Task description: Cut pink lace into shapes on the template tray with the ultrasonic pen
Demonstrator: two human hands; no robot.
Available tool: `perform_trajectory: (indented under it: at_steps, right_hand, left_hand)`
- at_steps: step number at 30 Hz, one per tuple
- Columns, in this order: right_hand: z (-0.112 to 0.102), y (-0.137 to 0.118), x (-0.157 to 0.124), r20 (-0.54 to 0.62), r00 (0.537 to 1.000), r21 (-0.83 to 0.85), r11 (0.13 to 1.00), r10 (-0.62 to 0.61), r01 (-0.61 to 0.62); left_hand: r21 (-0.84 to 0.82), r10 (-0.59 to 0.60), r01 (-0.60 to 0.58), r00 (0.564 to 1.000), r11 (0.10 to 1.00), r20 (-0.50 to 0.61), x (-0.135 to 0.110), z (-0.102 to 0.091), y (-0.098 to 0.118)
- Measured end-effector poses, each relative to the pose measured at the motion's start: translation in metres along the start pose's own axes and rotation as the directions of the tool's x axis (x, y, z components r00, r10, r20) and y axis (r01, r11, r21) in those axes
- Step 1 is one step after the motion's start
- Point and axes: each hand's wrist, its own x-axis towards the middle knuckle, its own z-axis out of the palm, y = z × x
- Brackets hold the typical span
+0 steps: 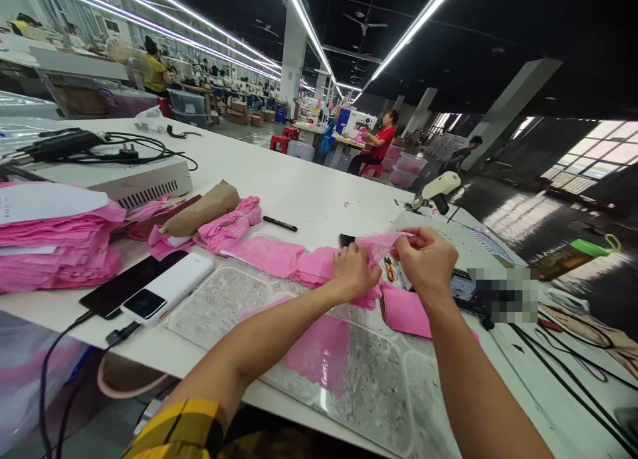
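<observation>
My right hand [428,256] pinches the edge of a thin pink fabric piece [379,245] and holds it raised off the table. My left hand [355,273] is closed over a bunch of pink fabric [317,266] just to the left, its fingertips on the cloth. More pink fabric pieces [264,254] run leftward from there in an overlapping row. A single pink piece [319,353] lies flat on the clear-topped grey mat [371,386] below my hands. Beside my right wrist rests another pink piece [406,311].
Left on the white table [319,186] lie a pink fabric stack [54,246], a black phone [130,283], a white power bank [172,289] and a brown paper roll [204,210]. A black pen [280,224] lies farther back. Cables and a green-lidded bottle [573,256] are right.
</observation>
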Motion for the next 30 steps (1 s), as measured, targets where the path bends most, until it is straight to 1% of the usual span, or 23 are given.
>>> perform_trajectory:
  at_steps: [2, 4, 5, 6, 7, 9, 10, 11, 12, 13, 14, 15, 17, 20, 24, 26, 27, 30]
  right_hand:
    - [-0.027, 0.008, -0.004, -0.082, 0.994, 0.028, 0.997, 0.078, -0.076]
    - [-0.054, 0.024, -0.017, -0.160, 0.972, 0.033, 0.985, 0.174, -0.171]
    - [-0.067, 0.034, -0.028, -0.183, 0.959, 0.010, 0.976, 0.217, -0.219]
    - [-0.079, 0.047, -0.043, -0.197, 0.947, -0.049, 0.962, 0.254, -0.268]
    - [-0.089, 0.061, -0.060, -0.180, 0.939, -0.140, 0.937, 0.295, -0.321]
    - [-0.105, 0.088, -0.098, -0.060, 0.931, -0.299, 0.884, 0.359, -0.360]
    - [-0.111, 0.101, -0.118, 0.000, 0.927, -0.370, 0.861, 0.376, -0.349]
    - [-0.115, 0.112, -0.137, 0.034, 0.927, -0.442, 0.838, 0.373, -0.321]
    - [-0.118, 0.121, -0.153, 0.059, 0.936, -0.496, 0.824, 0.348, -0.274]
    - [-0.120, 0.128, -0.167, 0.082, 0.943, -0.545, 0.806, 0.323, -0.229]
    - [-0.122, 0.133, -0.178, 0.098, 0.949, -0.589, 0.786, 0.299, -0.187]
    - [-0.123, 0.136, -0.186, 0.114, 0.952, -0.627, 0.764, 0.284, -0.153]
    - [-0.125, 0.139, -0.193, 0.130, 0.948, -0.698, 0.705, 0.292, -0.122]
    - [-0.130, 0.141, -0.193, 0.143, 0.928, -0.783, 0.613, 0.345, -0.107]
    - [-0.141, 0.147, -0.197, 0.166, 0.915, -0.835, 0.545, 0.369, -0.068]
    - [-0.147, 0.149, -0.200, 0.166, 0.917, -0.828, 0.556, 0.364, -0.071]
    - [-0.148, 0.149, -0.200, 0.166, 0.922, -0.809, 0.583, 0.351, -0.076]
    - [-0.148, 0.147, -0.199, 0.211, 0.946, -0.698, 0.715, 0.247, -0.031]
  left_hand:
    - [0.013, 0.081, -0.081, 0.996, 0.997, 0.028, -0.003, -0.002, 0.007]
    - [0.022, 0.190, -0.191, 0.980, 0.981, 0.068, -0.014, -0.004, 0.009]
    - [0.023, 0.251, -0.254, 0.963, 0.967, 0.096, -0.023, -0.005, 0.009]
    - [0.020, 0.313, -0.318, 0.941, 0.948, 0.127, -0.033, -0.005, 0.008]
    - [0.011, 0.377, -0.384, 0.911, 0.923, 0.166, -0.045, -0.005, 0.005]
    - [-0.016, 0.499, -0.511, 0.831, 0.859, 0.248, -0.071, -0.002, -0.001]
    - [-0.033, 0.561, -0.578, 0.773, 0.815, 0.296, -0.085, -0.001, -0.004]
    - [-0.040, 0.631, -0.662, 0.694, 0.749, 0.347, -0.096, 0.001, -0.007]
    - [-0.059, 0.677, -0.714, 0.630, 0.698, 0.381, -0.107, 0.002, -0.010]
    - [-0.088, 0.711, -0.749, 0.576, 0.656, 0.404, -0.114, 0.003, -0.013]
    - [-0.119, 0.736, -0.770, 0.536, 0.627, 0.414, -0.120, 0.003, -0.015]
    - [-0.151, 0.750, -0.773, 0.517, 0.616, 0.412, -0.123, 0.003, -0.017]
    - [-0.193, 0.762, -0.765, 0.511, 0.614, 0.399, -0.123, 0.002, -0.020]
    - [-0.183, 0.751, -0.758, 0.523, 0.626, 0.402, -0.116, 0.001, -0.023]
    - [-0.135, 0.717, -0.746, 0.548, 0.652, 0.431, -0.111, 0.002, -0.026]
    - [-0.134, 0.709, -0.743, 0.546, 0.656, 0.446, -0.110, 0.003, -0.026]
    - [-0.141, 0.714, -0.746, 0.537, 0.651, 0.450, -0.109, 0.003, -0.025]
    - [-0.177, 0.747, -0.771, 0.489, 0.611, 0.450, -0.104, 0.004, -0.023]
